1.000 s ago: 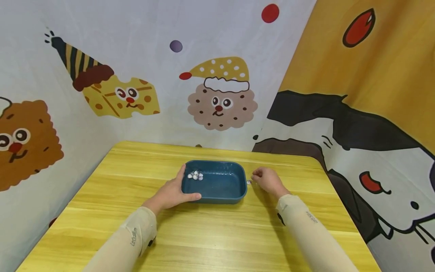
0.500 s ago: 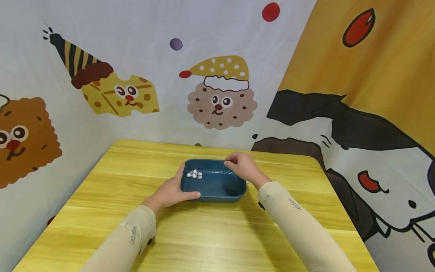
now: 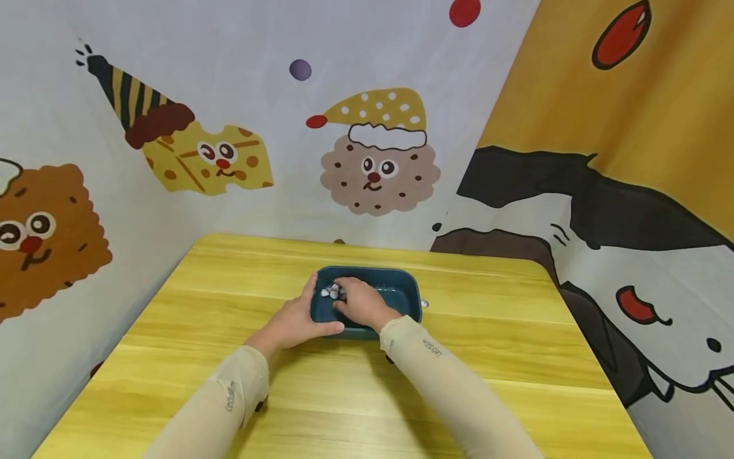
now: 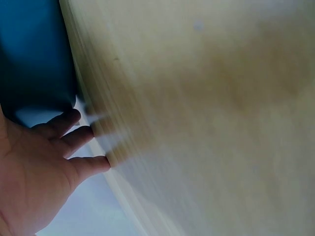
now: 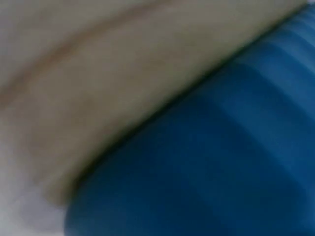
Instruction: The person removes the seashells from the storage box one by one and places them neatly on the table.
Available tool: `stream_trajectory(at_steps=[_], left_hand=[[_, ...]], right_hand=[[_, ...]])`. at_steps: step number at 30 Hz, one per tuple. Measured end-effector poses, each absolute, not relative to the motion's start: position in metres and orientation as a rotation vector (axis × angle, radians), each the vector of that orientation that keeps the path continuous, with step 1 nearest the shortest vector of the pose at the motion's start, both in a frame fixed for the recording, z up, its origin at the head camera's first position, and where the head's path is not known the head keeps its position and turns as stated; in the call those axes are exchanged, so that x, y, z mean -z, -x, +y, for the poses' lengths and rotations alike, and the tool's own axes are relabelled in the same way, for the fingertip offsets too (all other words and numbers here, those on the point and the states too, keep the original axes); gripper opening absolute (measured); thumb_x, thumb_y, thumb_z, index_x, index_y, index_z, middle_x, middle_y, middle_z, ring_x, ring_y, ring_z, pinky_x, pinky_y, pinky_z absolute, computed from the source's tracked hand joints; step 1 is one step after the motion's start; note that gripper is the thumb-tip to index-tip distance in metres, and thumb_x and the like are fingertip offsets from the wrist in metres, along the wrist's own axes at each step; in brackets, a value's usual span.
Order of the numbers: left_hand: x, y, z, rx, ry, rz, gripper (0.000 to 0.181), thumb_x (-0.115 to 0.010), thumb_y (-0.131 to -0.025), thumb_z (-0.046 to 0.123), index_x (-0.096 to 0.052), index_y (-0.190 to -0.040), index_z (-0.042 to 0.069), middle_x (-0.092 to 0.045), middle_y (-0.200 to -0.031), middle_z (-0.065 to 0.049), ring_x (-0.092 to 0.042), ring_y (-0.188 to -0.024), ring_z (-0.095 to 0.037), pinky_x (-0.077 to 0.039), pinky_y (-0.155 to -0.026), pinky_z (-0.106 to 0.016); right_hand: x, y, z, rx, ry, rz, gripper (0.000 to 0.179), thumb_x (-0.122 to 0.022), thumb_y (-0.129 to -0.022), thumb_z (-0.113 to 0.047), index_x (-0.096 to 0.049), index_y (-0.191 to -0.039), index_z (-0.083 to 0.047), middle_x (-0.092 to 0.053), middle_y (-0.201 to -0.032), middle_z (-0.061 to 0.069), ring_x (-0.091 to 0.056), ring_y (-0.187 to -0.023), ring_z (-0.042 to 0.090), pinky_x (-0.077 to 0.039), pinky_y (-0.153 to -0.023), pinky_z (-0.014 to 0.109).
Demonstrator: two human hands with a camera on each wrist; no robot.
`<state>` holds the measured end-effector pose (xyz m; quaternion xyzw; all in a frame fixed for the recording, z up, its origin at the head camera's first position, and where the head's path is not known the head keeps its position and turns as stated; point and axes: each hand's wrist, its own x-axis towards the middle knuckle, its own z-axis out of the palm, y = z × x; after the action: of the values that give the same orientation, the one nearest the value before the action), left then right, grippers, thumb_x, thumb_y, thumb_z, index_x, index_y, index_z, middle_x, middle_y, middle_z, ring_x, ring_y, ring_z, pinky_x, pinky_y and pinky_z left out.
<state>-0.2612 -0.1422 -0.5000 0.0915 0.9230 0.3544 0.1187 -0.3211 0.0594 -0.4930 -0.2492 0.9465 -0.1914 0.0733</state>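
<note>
A dark blue rectangular box (image 3: 404, 296) stands on the table. At its left end my left hand (image 3: 292, 322) grips it, thumb along the front rim and fingers at the left side. In the left wrist view, the left hand's fingers (image 4: 76, 140) are spread beside the blue wall. My right hand (image 3: 361, 303) reaches into the box, its thumb and fingertips closed together at a cluster of small rounded whitish pieces (image 3: 331, 291). One such piece seems pinched there, partly hidden by the fingers. A blurred blue box wall (image 5: 197, 162) fills much of the right wrist view.
A single whitish piece (image 3: 424, 304) lies on the wooden table (image 3: 487, 357) just outside the box's right end. Behind the table hangs a cloth (image 3: 258, 64) printed with cartoon figures, and another with yellow and black (image 3: 573, 127) is at the right.
My right hand has moved left from the table beside the box's right end, over the back rim, and down into the box by the cluster. The left hand has stayed at the left end.
</note>
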Motion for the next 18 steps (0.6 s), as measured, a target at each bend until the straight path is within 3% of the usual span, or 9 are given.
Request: stream_trajectory(at_steps=[8,18], left_hand=[[0.4973,0.2648,-0.1395,-1.014,-0.273,2.726,0.138,-0.073,-0.082,0.082,0.012,-0.173,0.024,-0.042,-0.167,-0.028,-0.055,-0.144,-0.047,-0.048,-0.115,-0.061],[0.5018,0.2621,-0.1400,-1.027,-0.246,2.710,0.135,-0.076,-0.084,0.077,0.014,-0.172,0.027,-0.041,-0.167,-0.028,-0.053,-0.145,-0.048,-0.047,-0.116,-0.063]], right_hand=[[0.4936,0.3203,0.0608,0.533,0.735,2.883,0.053,-0.070,-0.106,-0.030,-0.057,-0.155,-0.014,-0.061,-0.155,0.010,-0.064,-0.137,0.029,-0.055,-0.112,0.048],[0.5006,0.3182,0.0573,0.471,0.836,2.932,0.031,-0.071,-0.105,-0.027,-0.075,-0.135,-0.020,-0.074,-0.132,0.003,-0.071,-0.122,0.022,-0.059,-0.104,0.043]])
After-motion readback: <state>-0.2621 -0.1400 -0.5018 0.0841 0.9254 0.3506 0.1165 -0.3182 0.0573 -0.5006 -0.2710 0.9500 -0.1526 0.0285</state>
